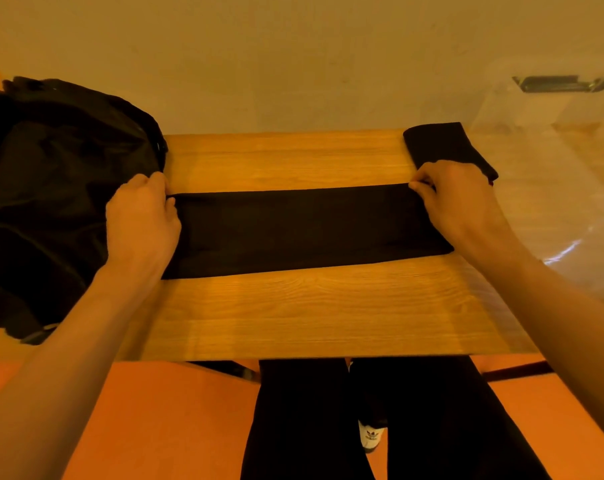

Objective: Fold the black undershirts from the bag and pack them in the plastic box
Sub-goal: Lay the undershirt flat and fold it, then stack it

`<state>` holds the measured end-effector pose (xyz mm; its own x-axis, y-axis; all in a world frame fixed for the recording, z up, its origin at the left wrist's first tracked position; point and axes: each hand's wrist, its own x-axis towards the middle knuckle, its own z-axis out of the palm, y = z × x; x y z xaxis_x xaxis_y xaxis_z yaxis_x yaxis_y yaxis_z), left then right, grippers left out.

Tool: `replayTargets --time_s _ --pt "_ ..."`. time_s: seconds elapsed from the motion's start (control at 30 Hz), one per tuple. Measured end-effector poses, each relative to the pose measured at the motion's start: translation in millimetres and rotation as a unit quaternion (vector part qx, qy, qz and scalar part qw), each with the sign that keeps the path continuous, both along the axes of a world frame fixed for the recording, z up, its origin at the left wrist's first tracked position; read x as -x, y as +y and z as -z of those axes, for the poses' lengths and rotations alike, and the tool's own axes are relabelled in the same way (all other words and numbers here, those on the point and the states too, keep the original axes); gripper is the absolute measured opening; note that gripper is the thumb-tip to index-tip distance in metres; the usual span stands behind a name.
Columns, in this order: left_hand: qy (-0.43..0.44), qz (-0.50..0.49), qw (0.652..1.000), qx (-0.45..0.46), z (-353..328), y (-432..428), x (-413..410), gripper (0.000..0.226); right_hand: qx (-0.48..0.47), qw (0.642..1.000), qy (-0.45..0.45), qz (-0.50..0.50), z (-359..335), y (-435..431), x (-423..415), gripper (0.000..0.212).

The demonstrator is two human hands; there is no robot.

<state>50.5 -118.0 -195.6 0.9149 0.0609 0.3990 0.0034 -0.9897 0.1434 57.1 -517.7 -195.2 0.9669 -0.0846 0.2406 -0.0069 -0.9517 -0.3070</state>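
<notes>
The undershirt in front of you lies flat across the middle of the table, already narrowed into 1 long band running from 9 o'clock to 3 o'clock. Your left hand has its fingers curled onto the 9 o'clock end, pinching the far corner. Your right hand pinches the far corner at the 3 o'clock end.

I judge this piece about halfway folded: the band has not yet been doubled end to end, nor packed.

A second undershirt, folded small, sits at 2 o'clock, right at the edge of the clear plastic box at 3 o'clock. I cannot tell whether it lies inside.

The bag slumps at 9 o'clock, just beside your left hand, its contents hidden, so the number left is unknown.
</notes>
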Motion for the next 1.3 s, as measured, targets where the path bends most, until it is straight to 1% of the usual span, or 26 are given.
replayTargets --time_s 0.17,0.37,0.43,0.47,0.53,0.57,0.6,0.67,0.73,0.8,0.83,0.9,0.97,1.07,1.3 --pt "-0.010 0.030 0.998 -0.059 11.3 -1.2 -5.9 0.006 0.031 0.999 -0.011 -0.011 1.6 2.3 1.4 0.023" --pt "0.034 -0.002 0.993 -0.111 13.8 -3.9 -8.1 0.006 0.029 1.000 0.007 -0.008 4.7 0.6 0.2 0.024" --pt "0.031 -0.008 0.996 -0.088 9.4 -7.9 -7.5 0.012 0.029 0.999 0.012 -0.007 2.0 2.6 3.0 0.027" --pt "0.019 0.001 0.998 -0.068 6.2 -13.0 -4.7 0.015 0.043 0.999 -0.002 -0.002 0.6 5.2 5.9 0.030" --pt "-0.007 0.062 0.997 -0.034 -0.3 -34.8 9.6 0.019 0.079 0.995 -0.060 0.008 -1.7 18.5 16.0 0.037" --pt "-0.009 0.098 0.995 -0.024 -1.7 -50.6 20.4 0.024 0.077 0.993 -0.083 -0.011 -3.1 32.6 22.1 0.040" --pt "0.004 0.133 0.991 -0.013 -0.4 -67.1 30.4 0.032 0.070 0.993 -0.087 -0.050 -3.8 50.2 27.3 0.043" --pt "0.061 0.172 0.983 -0.017 10.2 -94.1 41.4 0.054 0.083 0.985 -0.045 -0.144 2.3 85.5 30.2 0.053" --pt "0.124 0.162 0.977 -0.053 23.9 -100.4 40.2 0.070 0.123 0.975 0.025 -0.185 15.3 106.8 24.8 0.065" --pt "0.194 0.110 0.973 -0.061 31.4 -83.4 31.3 0.083 0.154 0.970 0.090 -0.166 27.1 105.1 15.7 0.078" --pt "0.222 0.079 0.970 -0.055 33.7 -71.2 27.8 0.090 0.163 0.969 0.108 -0.150 32.1 97.6 12.9 0.082" --pt "0.239 0.037 0.969 -0.054 36.6 -46.8 25.8 0.103 0.161 0.971 0.119 -0.128 37.1 78.8 9.9 0.080" --pt "0.242 0.016 0.968 -0.061 36.4 -28.5 28.1 0.107 0.142 0.973 0.141 -0.118 36.4 61.3 10.7 0.077" --pt "0.247 -0.005 0.967 -0.053 34.2 -17.8 28.7 0.105 0.143 0.972 0.160 -0.099 34.7 45.6 15.6 0.076" --pt "0.257 0.005 0.964 -0.063 34.0 -15.7 20.5 0.107 0.121 0.977 0.153 -0.084 36.0 41.8 29.3 0.073"
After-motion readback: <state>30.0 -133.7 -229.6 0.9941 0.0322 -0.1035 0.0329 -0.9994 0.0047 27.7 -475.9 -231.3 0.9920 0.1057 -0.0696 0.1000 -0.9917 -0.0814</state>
